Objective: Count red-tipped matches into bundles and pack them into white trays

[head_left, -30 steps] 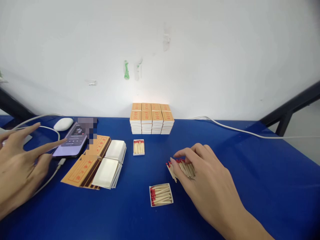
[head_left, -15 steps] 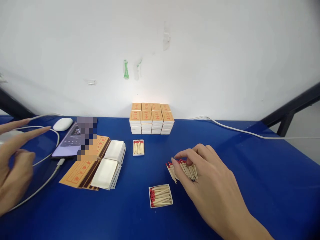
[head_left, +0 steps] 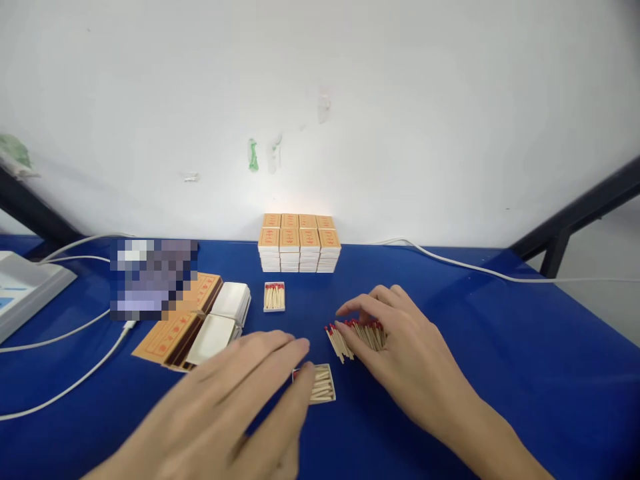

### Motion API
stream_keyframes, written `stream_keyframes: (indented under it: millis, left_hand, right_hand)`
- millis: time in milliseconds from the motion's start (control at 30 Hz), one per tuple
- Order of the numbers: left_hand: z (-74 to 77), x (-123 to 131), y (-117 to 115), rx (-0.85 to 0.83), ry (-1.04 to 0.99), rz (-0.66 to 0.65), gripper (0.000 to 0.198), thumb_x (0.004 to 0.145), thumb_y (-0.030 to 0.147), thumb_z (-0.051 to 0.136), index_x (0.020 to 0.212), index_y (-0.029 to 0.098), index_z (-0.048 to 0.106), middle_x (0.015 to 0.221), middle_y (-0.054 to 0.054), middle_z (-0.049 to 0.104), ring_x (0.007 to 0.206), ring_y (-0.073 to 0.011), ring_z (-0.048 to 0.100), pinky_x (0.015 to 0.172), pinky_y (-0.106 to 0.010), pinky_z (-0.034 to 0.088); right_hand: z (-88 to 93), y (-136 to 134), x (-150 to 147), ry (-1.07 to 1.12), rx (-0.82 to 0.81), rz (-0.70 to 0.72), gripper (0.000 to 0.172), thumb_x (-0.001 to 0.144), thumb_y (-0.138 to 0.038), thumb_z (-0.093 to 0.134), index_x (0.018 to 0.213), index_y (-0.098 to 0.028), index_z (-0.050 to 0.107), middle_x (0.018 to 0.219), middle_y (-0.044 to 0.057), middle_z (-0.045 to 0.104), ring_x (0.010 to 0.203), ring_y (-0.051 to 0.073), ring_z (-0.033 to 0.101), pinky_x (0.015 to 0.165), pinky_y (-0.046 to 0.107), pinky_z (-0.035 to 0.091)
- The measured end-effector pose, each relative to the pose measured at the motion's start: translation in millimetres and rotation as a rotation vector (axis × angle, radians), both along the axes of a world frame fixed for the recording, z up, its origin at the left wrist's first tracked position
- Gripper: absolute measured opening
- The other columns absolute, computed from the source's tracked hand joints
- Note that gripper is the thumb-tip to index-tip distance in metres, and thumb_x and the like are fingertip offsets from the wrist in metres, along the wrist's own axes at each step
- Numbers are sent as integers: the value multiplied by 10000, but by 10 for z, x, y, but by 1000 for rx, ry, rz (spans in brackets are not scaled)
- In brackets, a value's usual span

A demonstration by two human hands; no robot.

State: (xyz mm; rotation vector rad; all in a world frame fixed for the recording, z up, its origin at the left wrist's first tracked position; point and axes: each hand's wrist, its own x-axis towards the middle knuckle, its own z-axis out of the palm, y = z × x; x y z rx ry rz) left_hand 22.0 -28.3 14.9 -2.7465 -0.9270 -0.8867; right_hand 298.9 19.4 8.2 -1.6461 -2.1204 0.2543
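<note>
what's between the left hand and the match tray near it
Nothing visible. The left hand already reaches the open tray of matches, its fingertips covering the tray's left end. The right hand rests apart on the loose matches.

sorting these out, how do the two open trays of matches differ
The far tray lies in full view with no hand at it; the near tray is partly covered by the left hand. The far tray's matches point away from the camera, red heads at the far end; the near tray's lie crosswise. Both are white trays on the blue table.
</note>
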Motion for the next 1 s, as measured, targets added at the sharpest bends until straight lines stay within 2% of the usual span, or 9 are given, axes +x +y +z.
stream_keyframes:
  millis: [33, 133, 233, 333, 500, 567, 667, 833, 1000]
  left_hand:
    - [29, 165, 23, 78, 107, -40, 348, 960, 61, 696, 1272, 180, 796, 1314, -56, 849, 1263, -285, 800, 1191, -391, 614]
    - [-32, 442, 85, 60, 74, 23, 273, 1028, 94, 636, 1283, 90, 734, 1253, -156, 845, 1223, -305, 808, 1112, -437, 669]
    - [-206, 475, 117, -25, 2, 33, 353, 1031, 133, 648, 1379, 70, 640, 1319, -211, 792, 1258, -337, 785, 1050, -462, 700]
    - [-321, 427, 124, -114, 8, 57, 435, 1050, 248, 679, 1445, 95, 583, 1405, -220, 742, 1328, -349, 747, 1067, -469, 692]
    - [-334, 365, 111, -276, -71, 78, 537, 1003, 303, 719, 1491, 190, 524, 1399, -136, 747, 1264, -260, 784, 1061, -354, 679]
    - [-360, 347, 98, -324, -58, 49, 638, 949, 310, 788, 1509, 206, 502, 1423, -134, 740, 1266, -260, 788, 1028, -333, 685]
    - [-475, 321, 63, -353, -15, 5, 744, 897, 275, 842, 1545, 212, 482, 1510, -150, 696, 1354, -296, 742, 1058, -379, 670]
    - [-679, 294, 7, -361, -18, 2, 738, 957, 232, 749, 1628, 224, 442, 1610, -145, 615, 1475, -301, 642, 1151, -437, 619]
    - [-630, 308, 39, -357, -31, 33, 721, 963, 238, 735, 1618, 211, 434, 1592, -163, 626, 1450, -310, 664, 1136, -452, 630]
  right_hand:
    - [24, 12, 28, -5, 2, 63, 114, 1055, -355, 711, 1124, -285, 768, 1084, 72, 663, 1078, 285, 603, 836, 416, 573]
    - [84, 33, 115, -21, -9, 253, 280, 1029, -383, 764, 1292, -294, 725, 1302, 100, 592, 1221, 300, 525, 1026, 485, 568]
    - [113, 41, 189, -31, -104, 327, 416, 975, -444, 835, 1349, -342, 685, 1388, 87, 543, 1267, 307, 498, 1036, 490, 582]
    - [115, 54, 234, -49, -160, 326, 471, 967, -485, 838, 1391, -367, 668, 1397, 81, 530, 1255, 308, 505, 1025, 503, 588]
    - [87, 87, 234, -87, -186, 315, 417, 979, -438, 833, 1358, -368, 674, 1369, 74, 528, 1223, 299, 511, 1008, 489, 583]
    - [71, 94, 219, -87, -192, 305, 372, 996, -424, 816, 1337, -377, 673, 1362, 71, 529, 1213, 294, 523, 978, 471, 589]
    - [47, 94, 195, -90, -182, 298, 291, 1024, -406, 784, 1291, -371, 674, 1358, 71, 528, 1217, 291, 522, 968, 457, 580]
    - [7, 76, 149, -123, -147, 287, 196, 1048, -390, 750, 1218, -338, 669, 1337, 74, 524, 1180, 287, 498, 993, 473, 544]
    - [-59, 40, 18, -96, -30, 266, 222, 1043, -357, 736, 1243, -290, 665, 1313, 106, 516, 1173, 310, 477, 992, 506, 509]
